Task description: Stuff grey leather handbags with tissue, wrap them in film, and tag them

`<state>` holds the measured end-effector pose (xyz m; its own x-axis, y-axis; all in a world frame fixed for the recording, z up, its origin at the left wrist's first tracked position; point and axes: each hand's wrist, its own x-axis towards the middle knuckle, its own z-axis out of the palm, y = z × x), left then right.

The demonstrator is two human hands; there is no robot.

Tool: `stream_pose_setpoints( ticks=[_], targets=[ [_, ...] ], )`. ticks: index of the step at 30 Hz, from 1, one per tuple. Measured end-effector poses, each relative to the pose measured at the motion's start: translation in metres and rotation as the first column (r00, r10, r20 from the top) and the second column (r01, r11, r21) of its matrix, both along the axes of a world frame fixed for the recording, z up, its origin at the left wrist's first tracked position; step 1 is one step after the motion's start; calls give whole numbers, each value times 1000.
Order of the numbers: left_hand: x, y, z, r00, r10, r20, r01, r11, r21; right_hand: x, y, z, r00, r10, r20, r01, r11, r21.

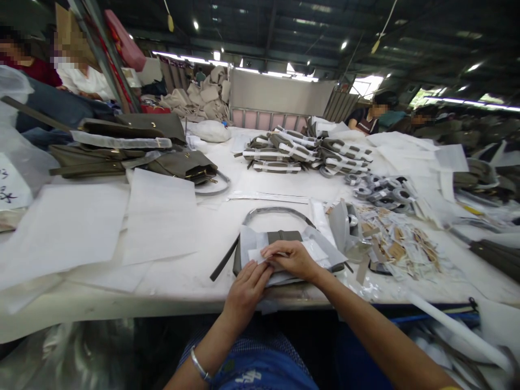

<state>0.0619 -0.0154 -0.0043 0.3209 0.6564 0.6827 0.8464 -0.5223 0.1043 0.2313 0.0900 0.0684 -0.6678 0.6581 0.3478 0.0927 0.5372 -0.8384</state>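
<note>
An olive-grey handbag [284,236] lies at the table's front edge, partly covered with thin white paper [317,251]. Its handle [280,210], in clear wrap, arches away from me, and a dark strap [225,259] sticks out to the left. My left hand [248,286] rests on the paper at the bag's near side, fingers stretched and close together. Just beyond it, my right hand [296,260] is bent over the paper, thumb and fingertips closed on a fold of it. The fingertips of both hands nearly meet.
White sheets [158,216] and stacked olive bags [162,157] lie left. Wrapped bags [284,149] are piled at the back. Right are a tape dispenser [345,227], rolled straps [382,192] and a heap of tags [402,241]. Other people sit farther off.
</note>
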Motion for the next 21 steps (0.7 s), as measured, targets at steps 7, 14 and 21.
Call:
stream_pose_setpoints(
  ticks=[7,14,21],
  targets=[
    [-3,4,-3,999,-13,33,11,999,49,2,-9,1,999,40,-12,-39,998,40],
    [-1,-1,-14,965,-2,261,0,1000,6,8,-26,-3,998,-15,65,-3,962,272],
    [-3,-1,-7,967,-42,251,56,997,-47,13,-41,2,986,22,168,-89,912,400]
  ],
)
